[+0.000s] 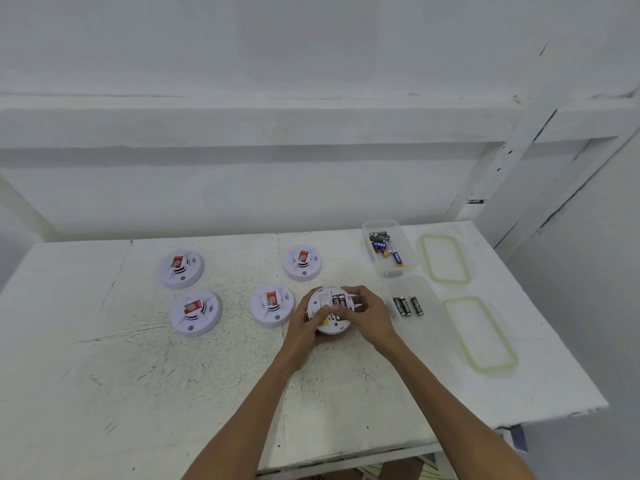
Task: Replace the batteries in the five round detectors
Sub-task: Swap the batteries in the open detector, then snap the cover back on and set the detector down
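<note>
Head view, frame centre: left hand (pixel 306 322) cradles upturned detector (pixel 329 311); right hand (pixel 367 311) fingers pinch battery (pixel 341 301), long axis up-frame, at compartment.

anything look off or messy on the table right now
Nothing stands out. Four detectors sit face up in tidy pairs, the fifth is flipped open in both hands, batteries stay inside the two clear containers, and both lids lie flat beside them.

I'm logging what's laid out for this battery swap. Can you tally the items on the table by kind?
Round detectors: 5, four face-up and one flipped over in both hands
Clear containers: 2
Green-rimmed lids: 2
Loose black batteries in the near container: 3
Total: 12, leaving out the far container's uncountable batteries.
</note>
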The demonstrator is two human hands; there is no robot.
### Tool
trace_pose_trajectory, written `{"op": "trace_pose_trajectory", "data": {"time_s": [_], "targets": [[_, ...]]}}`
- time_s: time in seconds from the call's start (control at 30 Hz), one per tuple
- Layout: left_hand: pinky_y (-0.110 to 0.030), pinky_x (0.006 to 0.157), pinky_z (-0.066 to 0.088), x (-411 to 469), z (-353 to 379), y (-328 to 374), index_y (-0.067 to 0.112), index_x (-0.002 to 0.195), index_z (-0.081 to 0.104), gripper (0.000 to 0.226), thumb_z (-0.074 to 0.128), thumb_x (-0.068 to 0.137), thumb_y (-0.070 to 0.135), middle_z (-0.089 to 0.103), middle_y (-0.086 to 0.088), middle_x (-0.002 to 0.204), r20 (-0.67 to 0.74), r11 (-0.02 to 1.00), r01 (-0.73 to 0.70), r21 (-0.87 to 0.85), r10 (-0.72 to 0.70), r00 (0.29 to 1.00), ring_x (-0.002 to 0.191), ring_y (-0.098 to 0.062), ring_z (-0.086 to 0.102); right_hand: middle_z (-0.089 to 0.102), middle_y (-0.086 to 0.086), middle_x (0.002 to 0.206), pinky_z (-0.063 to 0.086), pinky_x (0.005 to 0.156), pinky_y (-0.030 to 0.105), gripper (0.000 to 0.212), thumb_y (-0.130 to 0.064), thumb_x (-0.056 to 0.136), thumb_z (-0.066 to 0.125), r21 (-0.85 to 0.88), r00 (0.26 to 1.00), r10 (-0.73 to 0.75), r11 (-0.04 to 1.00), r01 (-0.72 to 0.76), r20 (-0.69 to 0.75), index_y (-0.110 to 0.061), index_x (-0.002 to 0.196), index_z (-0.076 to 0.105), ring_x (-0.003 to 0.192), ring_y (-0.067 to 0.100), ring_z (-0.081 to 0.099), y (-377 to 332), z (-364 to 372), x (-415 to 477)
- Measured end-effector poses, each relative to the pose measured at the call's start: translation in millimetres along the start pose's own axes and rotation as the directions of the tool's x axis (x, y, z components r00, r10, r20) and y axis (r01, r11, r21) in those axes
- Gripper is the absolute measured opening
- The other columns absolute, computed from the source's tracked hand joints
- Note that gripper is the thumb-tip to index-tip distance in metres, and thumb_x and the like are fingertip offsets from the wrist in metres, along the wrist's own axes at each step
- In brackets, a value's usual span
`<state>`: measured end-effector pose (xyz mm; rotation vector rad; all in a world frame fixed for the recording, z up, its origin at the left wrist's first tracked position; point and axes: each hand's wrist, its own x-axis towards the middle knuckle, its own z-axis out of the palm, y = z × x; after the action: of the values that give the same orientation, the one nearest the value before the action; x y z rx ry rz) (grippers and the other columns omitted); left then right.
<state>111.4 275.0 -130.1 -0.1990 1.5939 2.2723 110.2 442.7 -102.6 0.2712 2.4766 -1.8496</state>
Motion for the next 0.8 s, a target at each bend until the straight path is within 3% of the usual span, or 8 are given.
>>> {"op": "trace_pose_trajectory", "data": {"time_s": [0.1,0.23,0.37,0.47,0.57,0.63,0.73,0.8], "targets": [[-0.055,0.089,0.061,-0.2,-0.6,-1.5,0.022,0.146,0.054,0.046,0.065,0.102,0.017,0.069,-0.011,0.135,-0.004,1.000,-0.004,0.005,0.004,1.000,0.121,-0.033,0.069,0.074,-0.009,0.097,0.062,0.078,0.031,0.028,-0.047,0.088,0.072,-0.065,1.000,0.027,0.998,-0.026,0.016,-0.035,0.113,0.068,0.088,0.009,0.071,0.9,-1.1,2.2],[-0.057,0.096,0.059,-0.9,0.2,-2.0,0.025,0.145,0.055,0.043,0.063,0.103,0.017,0.070,-0.007,0.135,-0.003,0.999,-0.020,0.042,0.020,1.000,0.122,-0.030,0.069,0.073,-0.011,0.110,0.059,0.088,0.031,0.040,-0.048,0.089,0.070,-0.061,0.995,0.059,0.997,-0.054,0.079,-0.030,0.124,0.067,0.100,0.007,0.069,7.4,-1.1,-0.6],[-0.056,0.094,0.060,-1.0,-0.9,-2.0,0.026,0.147,0.053,0.047,0.065,0.102,0.019,0.069,-0.005,0.135,0.015,0.998,-0.024,0.052,0.024,1.000,0.122,-0.028,0.069,0.075,-0.009,0.106,0.059,0.088,0.032,0.038,-0.041,0.087,0.075,-0.052,0.998,0.050,0.997,-0.048,0.036,-0.024,0.120,0.071,0.096,0.006,0.070,9.4,0.1,0.5],[-0.057,0.096,0.059,-0.8,-1.7,-4.5,0.022,0.148,0.049,0.061,0.078,0.093,0.022,0.068,-0.005,0.137,0.019,0.998,-0.034,0.045,0.033,0.999,0.122,-0.027,0.069,0.075,-0.010,0.105,0.059,0.087,0.030,0.037,-0.043,0.088,0.073,-0.061,0.998,0.067,0.996,-0.067,-0.003,-0.024,0.119,0.071,0.096,0.005,0.069,8.2,3.2,-0.2],[-0.058,0.103,0.055,-1.2,-1.4,-8.0,0.013,0.143,0.051,0.072,0.088,0.083,0.025,0.070,-0.010,0.133,-0.052,1.000,-0.003,-0.001,0.003,0.999,0.120,-0.029,0.070,0.074,-0.011,0.103,0.059,0.087,0.032,0.035,-0.050,0.093,0.064,-0.048,0.992,0.113,0.992,-0.116,-0.053,-0.026,0.116,0.071,0.097,0.006,0.069,7.0,6.9,-1.9],[-0.057,0.104,0.054,0.5,-2.3,-10.6,0.013,0.139,0.055,0.065,0.086,0.084,0.028,0.072,-0.009,0.131,-0.073,1.000,-0.012,-0.014,0.011,0.997,0.121,-0.029,0.069,0.075,-0.006,0.098,0.061,0.082,0.036,0.034,-0.045,0.101,0.050,-0.049,0.986,0.118,0.991,-0.124,-0.116,-0.021,0.109,0.073,0.091,0.010,0.070,3.4,8.0,-2.5],[-0.052,0.101,0.056,1.2,-2.4,-9.6,0.017,0.135,0.061,0.053,0.076,0.086,0.029,0.072,-0.008,0.130,-0.066,0.998,-0.021,-0.054,0.017,0.998,0.123,-0.030,0.067,0.072,0.004,0.105,0.056,0.080,0.032,0.027,-0.022,0.105,0.044,-0.258,0.970,-0.029,0.965,-0.035,-0.242,-0.013,0.113,0.069,0.092,0.016,0.066,2.7,6.8,-5.9],[-0.047,0.098,0.058,0.6,-1.2,-10.1,0.017,0.137,0.061,0.053,0.072,0.086,0.027,0.073,-0.008,0.130,-0.066,0.995,-0.013,-0.094,0.007,0.998,0.121,-0.029,0.068,0.064,0.006,0.117,0.045,0.083,0.025,0.023,-0.018,0.101,0.051,-0.480,0.965,-0.149,0.877,0.027,-0.218,-0.013,0.120,0.064,0.105,0.019,0.057,8.4,6.3,-8.8]]}}
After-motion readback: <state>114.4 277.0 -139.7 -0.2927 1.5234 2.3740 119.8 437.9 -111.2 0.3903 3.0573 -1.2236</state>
